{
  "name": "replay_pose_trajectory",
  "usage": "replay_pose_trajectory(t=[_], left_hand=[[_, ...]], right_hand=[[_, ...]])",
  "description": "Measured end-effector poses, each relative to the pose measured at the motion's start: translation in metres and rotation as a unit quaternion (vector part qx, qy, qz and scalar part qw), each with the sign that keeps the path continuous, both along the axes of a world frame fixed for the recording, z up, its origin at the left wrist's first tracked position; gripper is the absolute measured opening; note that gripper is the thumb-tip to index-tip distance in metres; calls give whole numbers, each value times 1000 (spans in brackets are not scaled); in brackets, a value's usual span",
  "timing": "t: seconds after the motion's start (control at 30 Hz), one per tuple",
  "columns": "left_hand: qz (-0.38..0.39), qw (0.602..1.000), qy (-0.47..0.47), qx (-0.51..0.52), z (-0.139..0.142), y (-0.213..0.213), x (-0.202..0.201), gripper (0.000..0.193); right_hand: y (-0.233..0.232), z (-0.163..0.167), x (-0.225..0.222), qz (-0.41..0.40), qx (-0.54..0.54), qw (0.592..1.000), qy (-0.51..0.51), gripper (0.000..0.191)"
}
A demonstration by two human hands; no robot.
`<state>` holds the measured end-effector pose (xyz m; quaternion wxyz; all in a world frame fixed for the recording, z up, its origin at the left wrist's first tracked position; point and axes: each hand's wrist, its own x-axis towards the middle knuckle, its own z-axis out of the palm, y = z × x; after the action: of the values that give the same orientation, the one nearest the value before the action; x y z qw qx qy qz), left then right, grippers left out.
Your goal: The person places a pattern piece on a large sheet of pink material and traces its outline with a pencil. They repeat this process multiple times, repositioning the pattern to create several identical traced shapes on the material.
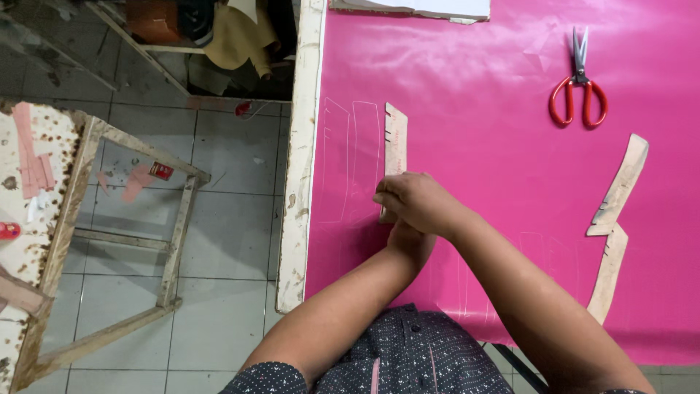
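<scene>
Two hands meet on a pink sheet (510, 146) seen from the head camera; the right hand (414, 202), fingers curled, presses down a narrow cardboard pattern strip (396, 138) pointing to twelve o'clock; the left hand (412, 241) lies beneath it, its grip hidden. Red-handled scissors (579, 84) lie at two o'clock, well apart; two more cardboard pattern pieces (618, 211) lie at three o'clock.

We see glossy, smooth pink sheet (496, 109), matt worn cardboard template (395, 138), scissors (579, 80) with metal blades and shiny red plastic handles, chipped painted wooden table edge (300, 168).
</scene>
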<state>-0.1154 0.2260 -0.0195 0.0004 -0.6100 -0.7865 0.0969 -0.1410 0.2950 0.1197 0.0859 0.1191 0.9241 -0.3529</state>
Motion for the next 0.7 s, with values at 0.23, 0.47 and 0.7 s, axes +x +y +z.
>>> replay_pose_trajectory(t=[0.23,0.47,0.7], left_hand=[[86,996,-18,-12,-18,12,10,50],[87,994,-66,14,0,6,-1,49],[15,992,-120,-38,3,-1,-17,49]], right_hand=[[-3,-27,2,63,82,994,29,24],[-4,-30,3,68,74,995,25,22],[14,-34,-16,71,209,974,58,13]])
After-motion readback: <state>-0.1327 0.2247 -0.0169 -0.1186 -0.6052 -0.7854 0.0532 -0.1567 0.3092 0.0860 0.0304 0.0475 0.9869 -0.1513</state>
